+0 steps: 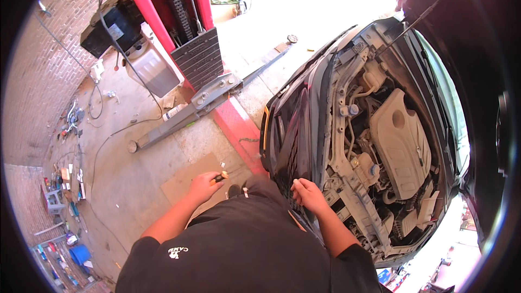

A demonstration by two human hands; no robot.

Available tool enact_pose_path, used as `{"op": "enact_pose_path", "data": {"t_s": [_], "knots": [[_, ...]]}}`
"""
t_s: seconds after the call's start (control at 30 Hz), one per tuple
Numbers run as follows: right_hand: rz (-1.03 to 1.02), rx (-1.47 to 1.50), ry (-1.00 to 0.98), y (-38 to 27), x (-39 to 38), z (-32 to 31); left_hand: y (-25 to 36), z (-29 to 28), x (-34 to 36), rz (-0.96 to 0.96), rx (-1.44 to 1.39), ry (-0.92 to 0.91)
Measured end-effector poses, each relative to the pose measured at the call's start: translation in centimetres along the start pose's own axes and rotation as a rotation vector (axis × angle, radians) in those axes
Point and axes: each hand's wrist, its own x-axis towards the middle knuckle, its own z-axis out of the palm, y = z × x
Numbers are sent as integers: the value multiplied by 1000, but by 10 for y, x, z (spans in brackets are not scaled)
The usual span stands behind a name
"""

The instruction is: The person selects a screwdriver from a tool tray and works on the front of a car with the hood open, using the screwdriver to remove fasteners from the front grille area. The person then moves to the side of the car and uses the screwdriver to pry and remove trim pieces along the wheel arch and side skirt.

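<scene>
My left hand (202,186) is closed around a short tool with a black and orange handle (220,177). Its working end does not show, so its exact kind is unclear. To the right, my right hand (309,193) is held with its fingers curled in a pinch beside the front of a dark car (296,125). Whatever those fingers hold, if anything, is too small to make out. Under the raised hood (483,76), the engine bay shows a dusty engine cover (396,141) and a capped reservoir (364,169).
A red lift post (203,0) stands ahead, with a grey lift arm (179,116) low across the floor. Cables trail over the floor at left. Along the brick wall lie scattered tools and a blue bucket (80,254). Flat cardboard (190,176) lies below my left hand.
</scene>
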Motion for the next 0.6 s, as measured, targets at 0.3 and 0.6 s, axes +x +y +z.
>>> {"op": "enact_pose_path", "data": {"t_s": [0.3, 0.6], "knots": [[107, -97, -81, -71, 196, -2, -36, -66, 156, -148, -347, 50], [251, 162, 82, -126, 374, -69, 59, -151, 414, -336, -558, -125]]}}
